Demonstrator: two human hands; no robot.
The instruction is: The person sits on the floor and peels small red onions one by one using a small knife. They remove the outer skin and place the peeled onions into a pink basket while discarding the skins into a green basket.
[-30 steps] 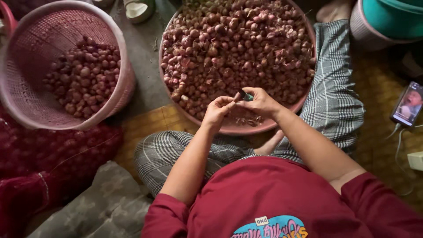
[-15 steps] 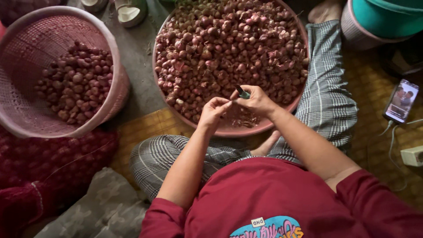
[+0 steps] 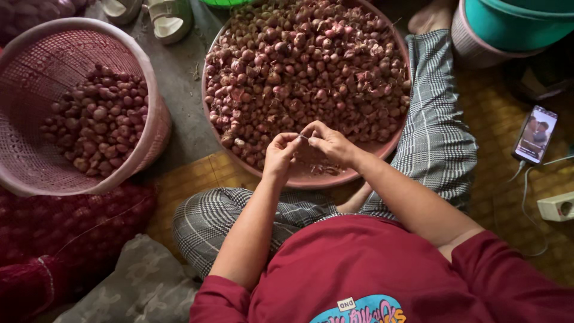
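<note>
Lower left of frame: red mesh sack (image 3: 66, 239) filled with shallots, lying on the floor; grey patterned cloth (image 3: 137, 290) beside it.

Upper left: pink perforated basket (image 3: 152, 119), tilted, part-filled with peeled shallots (image 3: 98, 122).

Top, left of centre: pale sandals (image 3: 170, 18) on bare concrete.

Centre top: wide pink basin (image 3: 311, 179) heaped with unpeeled shallots (image 3: 305, 60); loose skins at its near rim.

Centre: left hand (image 3: 280, 154) and right hand (image 3: 332, 143), fingertips drawn together, pinching one small item between them just above the basin's near edge. The item is mostly hidden by the fingers; whether it is a shallot or a blade cannot be told.

Below: crossed legs in checked trousers (image 3: 439, 137); red shirt (image 3: 371, 275).

Upper right: teal tub (image 3: 520, 24).

Right edge: phone (image 3: 535, 134), screen lit, on the woven mat (image 3: 496, 119); white power adapter (image 3: 556, 207) below it.
</note>
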